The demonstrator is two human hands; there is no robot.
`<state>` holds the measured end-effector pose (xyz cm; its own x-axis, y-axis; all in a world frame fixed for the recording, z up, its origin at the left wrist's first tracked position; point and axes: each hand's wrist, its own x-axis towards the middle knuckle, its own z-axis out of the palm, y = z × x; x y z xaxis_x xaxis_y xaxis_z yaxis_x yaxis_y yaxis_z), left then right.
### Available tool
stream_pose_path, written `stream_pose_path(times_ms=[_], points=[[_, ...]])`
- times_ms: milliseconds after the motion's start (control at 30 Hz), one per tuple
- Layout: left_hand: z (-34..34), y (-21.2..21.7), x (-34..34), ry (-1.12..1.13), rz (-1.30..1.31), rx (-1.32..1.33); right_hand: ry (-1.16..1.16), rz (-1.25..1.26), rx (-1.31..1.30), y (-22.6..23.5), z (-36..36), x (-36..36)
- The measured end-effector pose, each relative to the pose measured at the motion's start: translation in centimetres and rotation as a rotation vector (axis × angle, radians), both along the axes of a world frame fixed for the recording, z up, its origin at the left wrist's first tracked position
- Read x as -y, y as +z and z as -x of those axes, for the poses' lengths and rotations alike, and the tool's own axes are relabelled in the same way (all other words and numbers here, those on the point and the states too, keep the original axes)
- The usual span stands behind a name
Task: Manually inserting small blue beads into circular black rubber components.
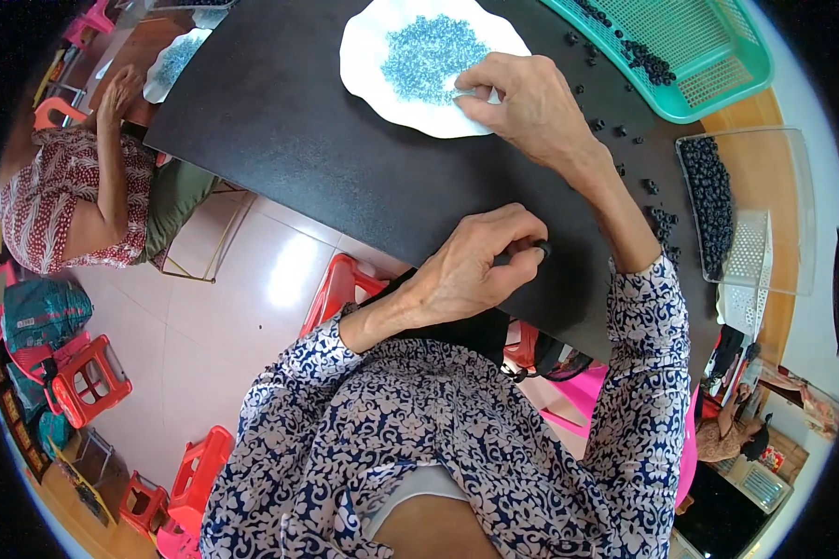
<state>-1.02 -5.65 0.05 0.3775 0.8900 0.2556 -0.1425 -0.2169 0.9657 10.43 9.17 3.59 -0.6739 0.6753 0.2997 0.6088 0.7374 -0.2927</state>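
A white plate (364, 70) with a wavy rim stands at the far middle of the dark table, bearing a heap of small clear-blue pieces (429, 56). My right hand (529, 104) reaches over the plate's right side, thumb and fingers pinched at the edge of the heap. A small pale piece seems to sit between its fingertips. Nearer to me, my left hand (480, 256) is closed above the table's near edge. Between its thumb and forefinger it grips a small black part (541, 249), like the loose black parts (662, 222) strewn on the right of the table.
A green basket (690, 56) holding some black parts stands at the far right. Beside it is a clear box (713, 205) full of black parts. At the left another person (84, 186) sits by a second white plate (172, 65). Red stools (91, 377) stand on the floor.
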Motion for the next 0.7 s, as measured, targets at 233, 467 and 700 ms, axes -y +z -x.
stream_pose_path(times_ms=[233,467,700], points=[[0.0,-0.1,0.0,0.023,-0.020,0.015,-0.010,-0.031,0.102,-0.1,0.5,-0.6],[0.3,0.4,0.1,-0.019,0.223,-0.032,-0.080,0.023,-0.008,1.0,-0.8,0.8],[-0.2,-1.5,-1.1,0.080,0.439,0.454,-0.111,0.510,-0.574,1.6,-5.8,5.7]])
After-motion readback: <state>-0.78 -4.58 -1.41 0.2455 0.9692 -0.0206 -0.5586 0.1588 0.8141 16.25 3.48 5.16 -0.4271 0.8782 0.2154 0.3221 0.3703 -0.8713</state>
